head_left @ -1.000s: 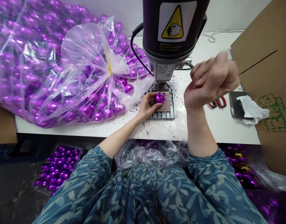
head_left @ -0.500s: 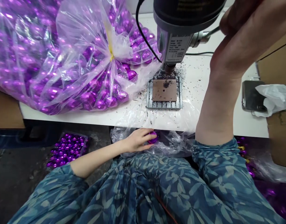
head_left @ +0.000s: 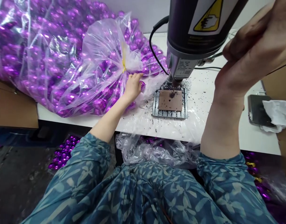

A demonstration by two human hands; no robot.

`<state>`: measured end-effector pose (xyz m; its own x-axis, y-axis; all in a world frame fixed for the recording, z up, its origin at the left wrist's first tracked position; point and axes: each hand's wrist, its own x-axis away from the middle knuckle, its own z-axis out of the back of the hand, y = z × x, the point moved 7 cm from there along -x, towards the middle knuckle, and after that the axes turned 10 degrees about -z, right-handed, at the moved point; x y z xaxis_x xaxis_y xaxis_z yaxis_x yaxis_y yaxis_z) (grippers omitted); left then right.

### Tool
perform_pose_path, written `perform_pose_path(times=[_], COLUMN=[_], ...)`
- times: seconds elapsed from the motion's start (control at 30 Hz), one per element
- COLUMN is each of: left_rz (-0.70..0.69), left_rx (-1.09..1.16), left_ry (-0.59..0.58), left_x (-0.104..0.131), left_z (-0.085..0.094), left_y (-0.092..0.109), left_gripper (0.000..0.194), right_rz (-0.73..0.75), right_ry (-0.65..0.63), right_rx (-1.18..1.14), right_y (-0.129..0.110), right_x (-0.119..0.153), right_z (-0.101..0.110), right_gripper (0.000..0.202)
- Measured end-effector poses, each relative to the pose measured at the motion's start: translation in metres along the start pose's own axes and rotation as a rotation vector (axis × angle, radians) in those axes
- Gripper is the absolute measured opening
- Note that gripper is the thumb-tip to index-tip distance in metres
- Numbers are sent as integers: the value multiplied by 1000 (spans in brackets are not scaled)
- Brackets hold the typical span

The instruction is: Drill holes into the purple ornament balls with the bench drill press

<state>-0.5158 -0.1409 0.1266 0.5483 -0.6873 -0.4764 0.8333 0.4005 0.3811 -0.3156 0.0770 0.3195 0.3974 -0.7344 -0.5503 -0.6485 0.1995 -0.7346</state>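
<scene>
My left hand (head_left: 133, 86) is at the neck of the big clear bag, its fingers curled over a shiny purple mirror-faceted ball (head_left: 143, 84) that is partly hidden by them. My right hand (head_left: 252, 46) is raised beside the drill press (head_left: 192, 40), closed around its feed lever (head_left: 215, 56); most of the lever is covered by the fingers. Under the drill head, a brown square board (head_left: 175, 105) with a small hole lies on the slotted metal base (head_left: 185, 113). Dark shavings are scattered over both.
The big plastic bag (head_left: 70, 71) of purple balls, tied with yellow, fills the table's left side. Crumpled clear plastic (head_left: 154, 154) with purple balls lies at my lap. A phone (head_left: 259, 110) and white tissue (head_left: 278, 115) sit right. Packed purple balls (head_left: 63, 152) are below left.
My left hand has left the ball over the lap plastic and reached up to another ball at the bag's neck. My right hand stays at the lever. The view has shifted.
</scene>
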Motion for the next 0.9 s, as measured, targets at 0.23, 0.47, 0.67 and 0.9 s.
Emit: perform_pose_path(times=[0.23,0.47,0.67,0.9], left_rz=[-23,-16,56,236], left_rx=[137,691,942,1024], left_ry=[-10,192,102,103], left_x=[-12,15,25,29], left_z=[-15,26,-16,-68], left_y=[-32,37,73,49], left_gripper=[31,49,50,60], right_rz=[155,226,191,236], right_ry=[17,24,-1,28], right_rx=[-122,-196,-141,-135], right_y=[-5,-5,-7,-3], right_x=[1,2,6,5], right_z=[4,4,1,5], right_gripper=[41,31,33,42])
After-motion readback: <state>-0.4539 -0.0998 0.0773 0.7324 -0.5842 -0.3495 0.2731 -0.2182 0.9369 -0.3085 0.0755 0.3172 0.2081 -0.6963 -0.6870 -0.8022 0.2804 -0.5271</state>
